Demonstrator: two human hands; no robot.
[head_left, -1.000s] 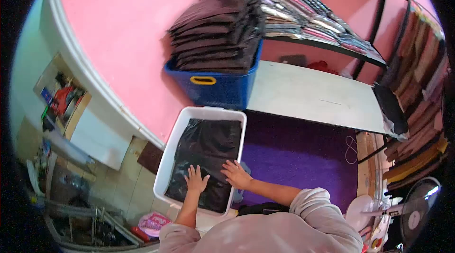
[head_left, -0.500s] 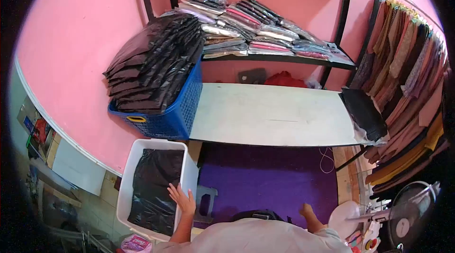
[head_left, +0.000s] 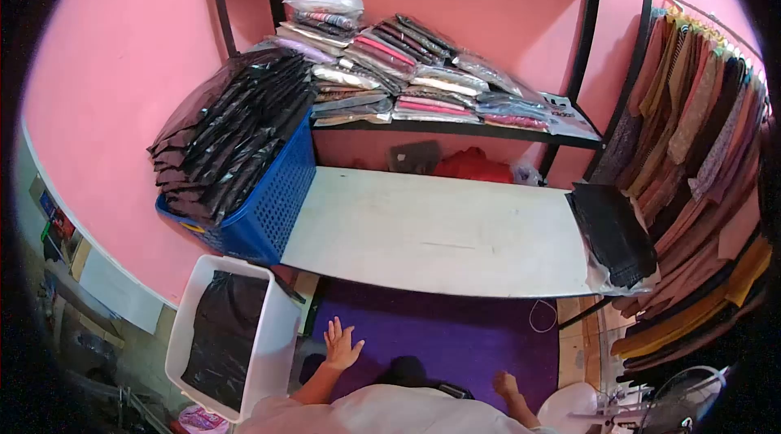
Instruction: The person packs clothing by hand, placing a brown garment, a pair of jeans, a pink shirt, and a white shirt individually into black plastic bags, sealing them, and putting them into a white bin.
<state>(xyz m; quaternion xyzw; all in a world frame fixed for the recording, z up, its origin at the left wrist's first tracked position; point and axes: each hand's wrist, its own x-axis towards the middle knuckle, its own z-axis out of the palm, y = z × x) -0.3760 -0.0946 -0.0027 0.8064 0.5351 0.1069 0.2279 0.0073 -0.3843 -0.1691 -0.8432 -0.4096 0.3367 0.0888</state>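
Observation:
My left hand (head_left: 341, 345) is in the air with its fingers spread, holding nothing, just right of a white plastic bin (head_left: 275, 344). Inside that bin lie black plastic packages (head_left: 221, 336). My right hand (head_left: 506, 384) hangs low over the purple mat (head_left: 455, 328), its fingers curled in and nothing visible in them. In front of me stands a white table (head_left: 431, 231). A stack of black plastic mailer bags (head_left: 614, 235) rests on its right end.
A blue basket (head_left: 277, 198) piled with black packages (head_left: 232, 129) stands left of the table. Behind, a shelf (head_left: 455, 131) carries folded clothes in clear bags (head_left: 431, 76). Garments (head_left: 691, 133) hang on the right above a fan (head_left: 687, 405).
My left hand has moved right, away from the bin's rim. The view has shifted, so the table and bin sit lower and farther left. My right hand stays low and curled.

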